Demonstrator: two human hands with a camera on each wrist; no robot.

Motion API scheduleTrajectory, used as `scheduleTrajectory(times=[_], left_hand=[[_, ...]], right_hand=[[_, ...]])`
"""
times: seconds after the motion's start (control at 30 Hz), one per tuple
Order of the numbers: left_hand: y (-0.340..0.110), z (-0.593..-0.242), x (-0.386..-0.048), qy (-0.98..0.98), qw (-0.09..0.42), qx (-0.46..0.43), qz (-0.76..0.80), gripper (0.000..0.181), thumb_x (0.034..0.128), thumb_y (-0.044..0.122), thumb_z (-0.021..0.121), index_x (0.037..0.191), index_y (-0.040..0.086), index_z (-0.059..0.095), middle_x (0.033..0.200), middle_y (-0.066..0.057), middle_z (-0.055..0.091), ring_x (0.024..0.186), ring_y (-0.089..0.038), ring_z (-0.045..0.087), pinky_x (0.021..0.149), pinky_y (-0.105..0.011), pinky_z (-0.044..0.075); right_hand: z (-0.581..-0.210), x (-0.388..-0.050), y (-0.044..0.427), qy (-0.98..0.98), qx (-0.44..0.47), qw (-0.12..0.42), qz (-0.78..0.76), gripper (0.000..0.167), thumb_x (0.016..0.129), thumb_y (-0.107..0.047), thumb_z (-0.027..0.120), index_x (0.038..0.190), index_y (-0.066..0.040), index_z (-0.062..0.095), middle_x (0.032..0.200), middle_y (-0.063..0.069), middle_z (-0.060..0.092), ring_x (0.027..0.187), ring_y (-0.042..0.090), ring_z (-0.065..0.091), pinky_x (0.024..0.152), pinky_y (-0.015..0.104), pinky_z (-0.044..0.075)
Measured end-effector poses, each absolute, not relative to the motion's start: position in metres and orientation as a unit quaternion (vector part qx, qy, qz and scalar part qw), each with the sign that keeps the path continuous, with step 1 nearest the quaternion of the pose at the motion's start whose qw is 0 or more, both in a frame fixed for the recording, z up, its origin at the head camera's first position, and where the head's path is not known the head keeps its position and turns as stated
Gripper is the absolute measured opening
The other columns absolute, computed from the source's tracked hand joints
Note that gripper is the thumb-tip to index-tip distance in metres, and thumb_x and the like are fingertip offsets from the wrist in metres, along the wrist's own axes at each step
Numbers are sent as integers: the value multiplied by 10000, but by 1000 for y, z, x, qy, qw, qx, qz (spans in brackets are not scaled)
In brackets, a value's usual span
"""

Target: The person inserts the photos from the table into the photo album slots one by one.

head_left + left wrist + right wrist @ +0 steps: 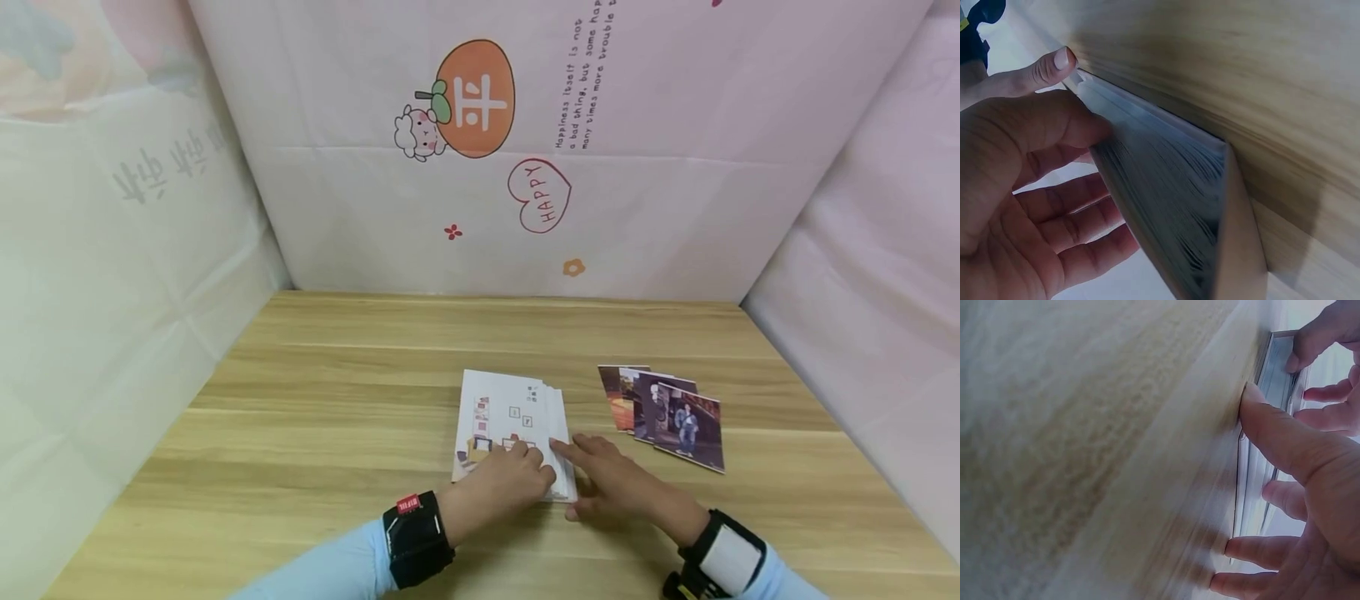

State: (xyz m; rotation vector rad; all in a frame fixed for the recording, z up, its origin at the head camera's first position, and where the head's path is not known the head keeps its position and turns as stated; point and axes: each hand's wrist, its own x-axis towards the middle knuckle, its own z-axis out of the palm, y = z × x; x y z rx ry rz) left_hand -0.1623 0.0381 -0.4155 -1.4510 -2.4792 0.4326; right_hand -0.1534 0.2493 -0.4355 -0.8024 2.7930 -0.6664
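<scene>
A photo album [495, 396] with a white illustrated cover lies closed on the table, in the middle of the head view. My left hand [502, 477] pinches its near side, thumb against the page edges and bent fingers on the cover. In the left wrist view the album's many thin page edges [1160, 150] show between the covers. At the right side of the album is my right hand [615, 482], its fingers spread and loosely extended. The right wrist view has its thumb [1279, 434] touching the album's edge and one finger on the cover, with other fingertips low by the table.
Several printed photos [686, 425] lie overlapped on the wooden table [315, 433], right of the album. Printed white cloth walls [360, 225] enclose the table at the back and both sides.
</scene>
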Motion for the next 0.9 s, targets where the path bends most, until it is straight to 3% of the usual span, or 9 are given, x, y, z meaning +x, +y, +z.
scheduleTrajectory(times=[0.2,0.43,0.57,0.7,0.9], left_hand=[[37,-414,-163,-850,100,-500,131,226,874,186,630,1100,173,644,947,-4,612,806,-138,558,594,-251,492],[30,-399,-162,-866,73,-493,52,325,835,149,661,1153,135,598,1023,-51,594,1011,-232,571,737,-286,507],[19,-387,-162,-871,67,-483,-61,517,791,65,686,1268,140,501,981,-48,528,902,-177,539,700,-228,473],[6,-379,-163,-852,101,-490,-154,666,735,-45,685,1326,171,467,975,-59,466,803,-155,440,656,-200,403],[-7,-374,-166,-824,158,-502,-210,526,682,-124,585,1160,97,581,1014,-111,489,851,-183,483,735,-239,436]], right_hand=[[-435,-152,248,934,-265,84,-224,813,737,-381,757,1396,-58,408,1336,382,323,1196,589,270,909,680,250],[-434,-152,248,938,-248,97,-221,819,743,-383,751,1395,-34,399,1354,373,306,1211,577,259,902,684,254],[-433,-152,248,939,-244,100,-221,823,748,-381,748,1406,-47,385,1358,371,301,1213,582,250,886,703,248],[-431,-151,248,937,-252,91,-224,825,754,-373,747,1416,-56,372,1358,377,296,1207,595,242,895,697,245],[-430,-150,247,935,-256,92,-228,832,742,-382,753,1412,-62,379,1353,380,301,1197,605,248,908,690,237]])
